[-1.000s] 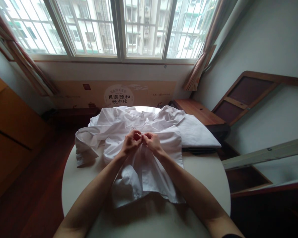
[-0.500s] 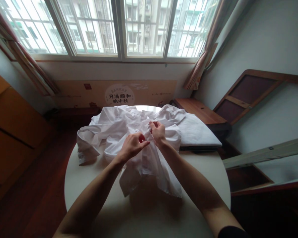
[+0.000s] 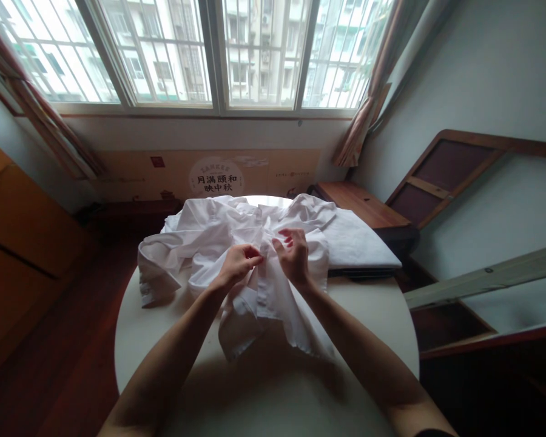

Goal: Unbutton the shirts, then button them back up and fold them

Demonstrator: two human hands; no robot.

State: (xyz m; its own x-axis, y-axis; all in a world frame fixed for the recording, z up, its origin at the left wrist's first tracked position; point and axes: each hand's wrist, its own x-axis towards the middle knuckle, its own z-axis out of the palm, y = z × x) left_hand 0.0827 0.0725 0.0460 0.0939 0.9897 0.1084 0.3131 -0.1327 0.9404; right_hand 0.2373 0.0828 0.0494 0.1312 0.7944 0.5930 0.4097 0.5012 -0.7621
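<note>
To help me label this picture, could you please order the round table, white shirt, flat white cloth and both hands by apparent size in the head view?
Round table
White shirt
Flat white cloth
Left hand and right hand: too alike to rank

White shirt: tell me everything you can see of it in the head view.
The white shirt looks like thin woven cloth, rumpled and unfolded on the round table. A sleeve's cuff sits at the table's left side; the hem points towards the person. A front strip runs down the middle. The left hand seems to pinch near it; the right hand is open over the cloth, contact unclear. Folded white cloth lies to its right.
</note>
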